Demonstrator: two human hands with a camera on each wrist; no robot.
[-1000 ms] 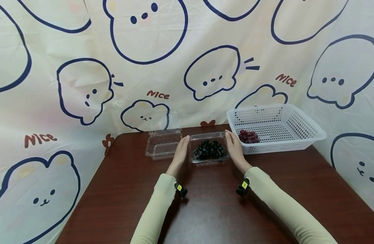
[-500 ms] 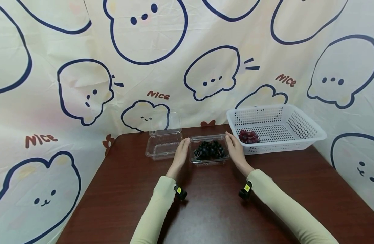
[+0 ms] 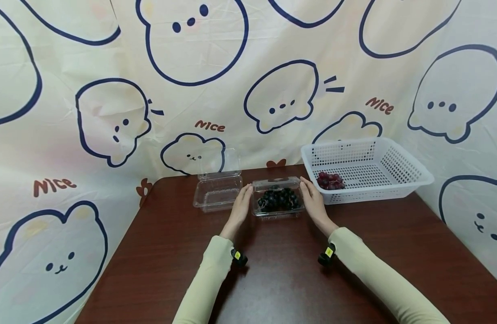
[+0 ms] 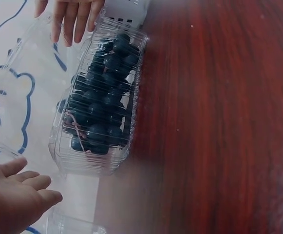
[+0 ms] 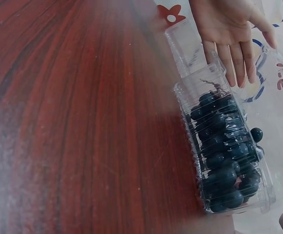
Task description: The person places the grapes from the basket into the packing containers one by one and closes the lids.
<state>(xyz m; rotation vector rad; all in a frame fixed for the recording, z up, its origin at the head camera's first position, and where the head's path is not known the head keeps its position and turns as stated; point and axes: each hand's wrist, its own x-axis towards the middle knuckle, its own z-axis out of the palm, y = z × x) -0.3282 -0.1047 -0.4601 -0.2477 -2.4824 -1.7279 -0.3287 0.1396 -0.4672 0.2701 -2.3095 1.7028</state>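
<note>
Where printed cloth (image 3: 228,101) backs the table (image 3: 280,274), straight left fingers (image 3: 244,195) and right fingers (image 3: 309,191) flank boxed grapes (image 3: 278,200).

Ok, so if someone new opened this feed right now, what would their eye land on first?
Probably the printed backdrop behind the table, with its big blue-outlined cartoon faces. Then likely the dark grapes in a clear container toward the table's far edge, between the left hand and right hand. The white basket at far right also stands out, red grapes in its near left corner.
</note>
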